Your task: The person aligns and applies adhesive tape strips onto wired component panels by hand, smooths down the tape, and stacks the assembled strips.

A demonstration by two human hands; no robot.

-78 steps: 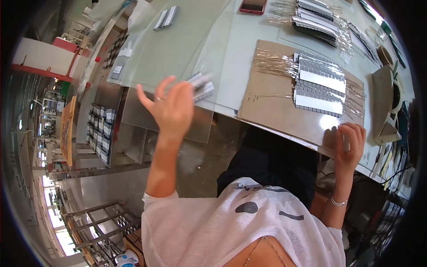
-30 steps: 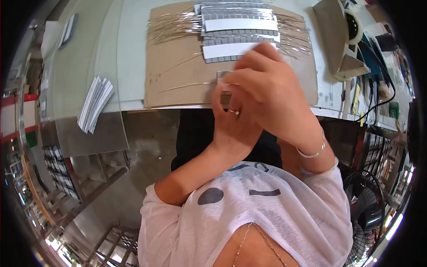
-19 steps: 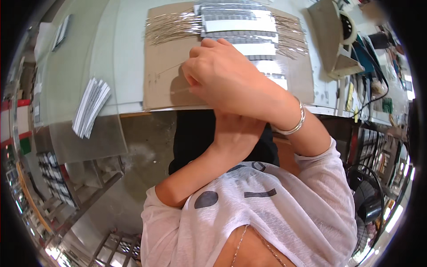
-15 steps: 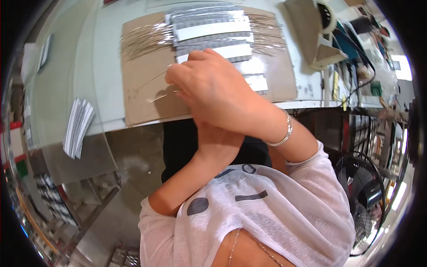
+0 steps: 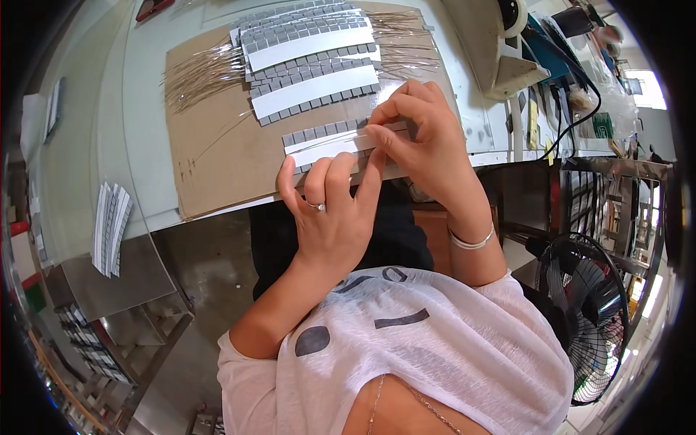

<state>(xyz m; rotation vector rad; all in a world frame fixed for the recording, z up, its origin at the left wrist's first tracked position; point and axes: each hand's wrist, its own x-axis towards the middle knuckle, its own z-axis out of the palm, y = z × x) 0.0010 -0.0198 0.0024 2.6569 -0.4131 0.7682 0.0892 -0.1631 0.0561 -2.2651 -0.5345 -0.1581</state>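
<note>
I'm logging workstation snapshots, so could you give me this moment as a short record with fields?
Left hand: fingers spread along the near edge of the single strip
Right hand: thumb and index finger close together over the strip's right part; grip unclear
Strip: grey squares along a white band, lying on brown cardboard
Beyond it: grey-and-white strips grouped together, thin wires at both sides
Left side: small bundle of strips
Right side: black fan
</note>
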